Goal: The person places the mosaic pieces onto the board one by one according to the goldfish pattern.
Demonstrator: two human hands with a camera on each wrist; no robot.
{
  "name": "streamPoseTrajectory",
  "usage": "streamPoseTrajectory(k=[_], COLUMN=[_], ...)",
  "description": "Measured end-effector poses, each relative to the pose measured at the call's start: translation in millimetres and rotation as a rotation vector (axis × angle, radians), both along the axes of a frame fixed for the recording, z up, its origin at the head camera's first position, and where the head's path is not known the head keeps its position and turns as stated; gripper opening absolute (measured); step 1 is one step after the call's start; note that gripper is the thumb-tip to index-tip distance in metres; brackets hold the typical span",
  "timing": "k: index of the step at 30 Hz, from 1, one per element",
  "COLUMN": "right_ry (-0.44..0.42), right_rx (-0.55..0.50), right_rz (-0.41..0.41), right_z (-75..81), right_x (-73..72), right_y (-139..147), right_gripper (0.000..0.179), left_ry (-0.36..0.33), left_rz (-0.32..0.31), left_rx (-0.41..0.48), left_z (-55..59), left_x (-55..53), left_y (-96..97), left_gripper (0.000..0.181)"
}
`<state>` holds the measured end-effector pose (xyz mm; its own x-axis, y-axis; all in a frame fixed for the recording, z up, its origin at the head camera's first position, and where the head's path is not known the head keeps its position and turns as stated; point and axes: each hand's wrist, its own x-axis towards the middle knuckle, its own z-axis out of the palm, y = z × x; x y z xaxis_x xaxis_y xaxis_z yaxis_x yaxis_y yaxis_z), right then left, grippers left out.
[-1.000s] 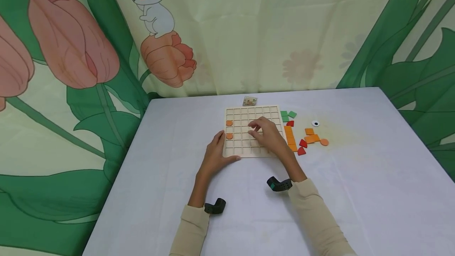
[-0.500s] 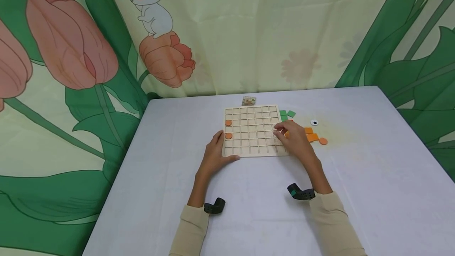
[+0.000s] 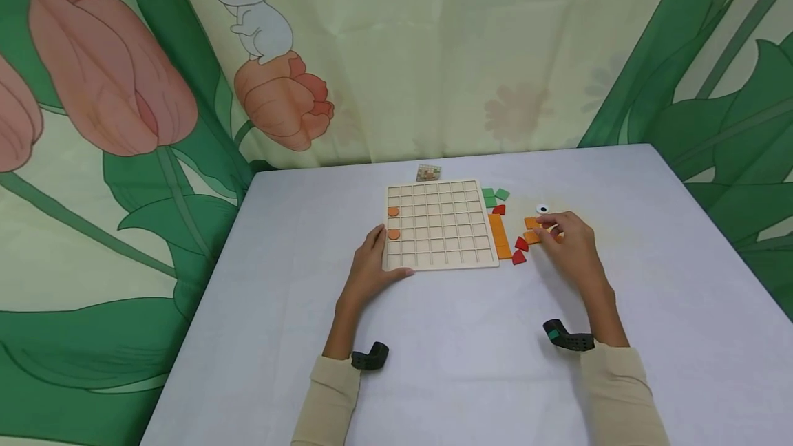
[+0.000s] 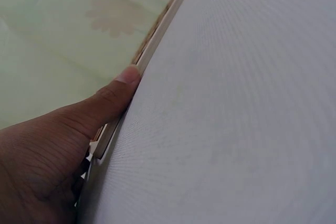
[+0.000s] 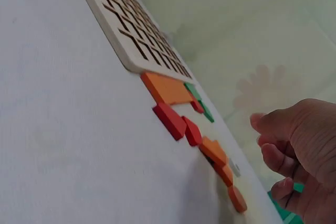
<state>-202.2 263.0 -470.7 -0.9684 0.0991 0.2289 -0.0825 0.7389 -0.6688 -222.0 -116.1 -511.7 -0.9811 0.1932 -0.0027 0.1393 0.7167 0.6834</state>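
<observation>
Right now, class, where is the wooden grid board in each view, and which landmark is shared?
Head: the wooden grid board lies just right of centre.
Left wrist: its edge slants from lower left to top centre.
Right wrist: upper left, ending near centre.
Shared landmark: the white tabletop.

The head view looks forward and down from above, far enough off to take in both far corners of the desk (image 3: 458, 377) and the curtain (image 3: 403, 54) behind. Tilted and very close, the left wrist view looks along the near edge of the board (image 3: 441, 227), which the head view also shows. The right wrist view, low and slanted, faces the desk's far edge, sharing the board and coloured pieces (image 5: 167, 89) with the head view.
</observation>
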Motion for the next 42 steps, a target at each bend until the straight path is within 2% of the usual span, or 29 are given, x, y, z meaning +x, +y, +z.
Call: streamPoseTrajectory(k=[6,9,13,19,32,42], right_ry=[-0.117,-0.148,-0.169,-0.206,-0.246,-0.198], right_rx=[0.002,0.000,0.008,0.009,-0.002,0.012], right_rz=[-0.060,-0.075,-0.067,-0.048,-0.068,-0.085], right_z=[-15.7,-22.1,-22.1,-19.4,-26.3,-29.2], right_x=[0.8,2.9,3.5,1.7,1.0,1.3], right_y=[21,29,35,38,39,39], right_gripper=[0.033,0.039,0.044,0.039,0.040,0.035], left_ry=[-0.011,-0.019,-0.015,-0.016,0.012,0.017], left_rz=[0.008,0.009,0.008,0.011,-0.009,-0.006], left_rx=[0.002,0.007,0.010,0.018,0.016,0.009], left_z=[0.6,0.0,-2.4,-3.1,-5.6,-2.9], left_x=[-0.8,-0.6,-0.8,0.0,1.5,1.8], left_y=[-0.6,-0.5,0.3,1.8,-3.6,-1.4], left_gripper=[0.117,0.118,0.119,0.119,0.119,0.118])
